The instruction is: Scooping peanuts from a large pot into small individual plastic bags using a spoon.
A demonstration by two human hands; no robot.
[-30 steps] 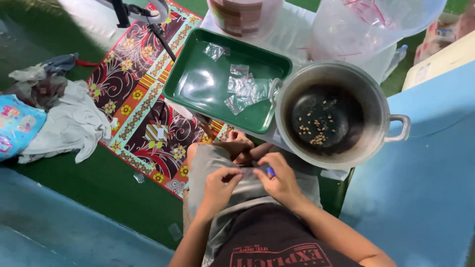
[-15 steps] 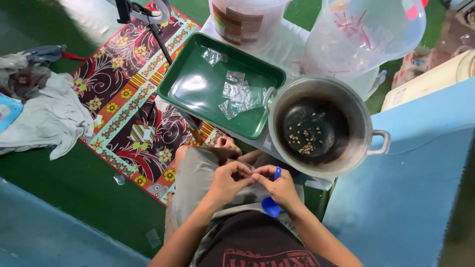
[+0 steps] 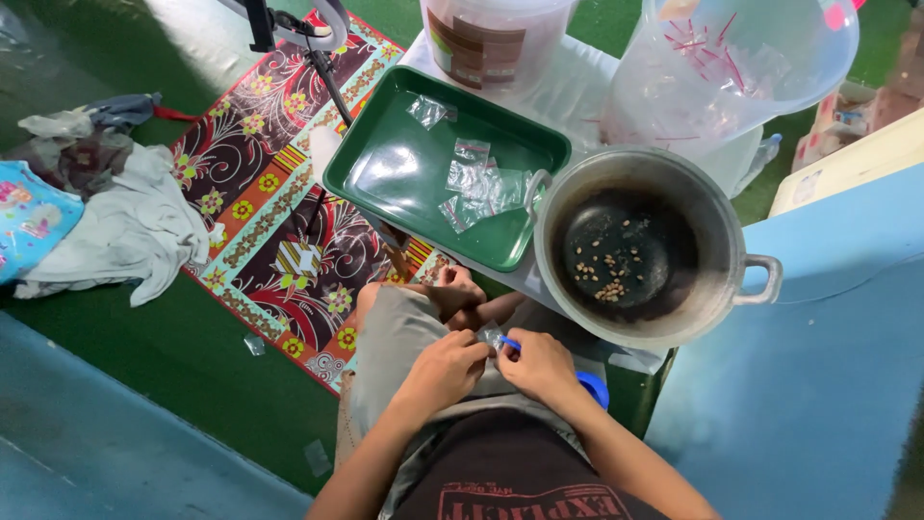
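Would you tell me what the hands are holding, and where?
Both hands, left hand and right hand, pinch a small clear bag by its edges.

Floor: green floor (image 3: 115, 356), glossy, filling the middle.
Rug: patterned red rug (image 3: 279, 193) at 10 o'clock.
Laundry: heap of clothes (image 3: 106, 212) at 9 o'clock.
Walls: blue panels (image 3: 828, 366) at 4 and 7 o'clock.
Light: bright glare from 12 o'clock.

A home floor workspace: patterned mat (image 3: 279, 221), cooking pot (image 3: 630, 255), clothes pile (image 3: 115, 226).
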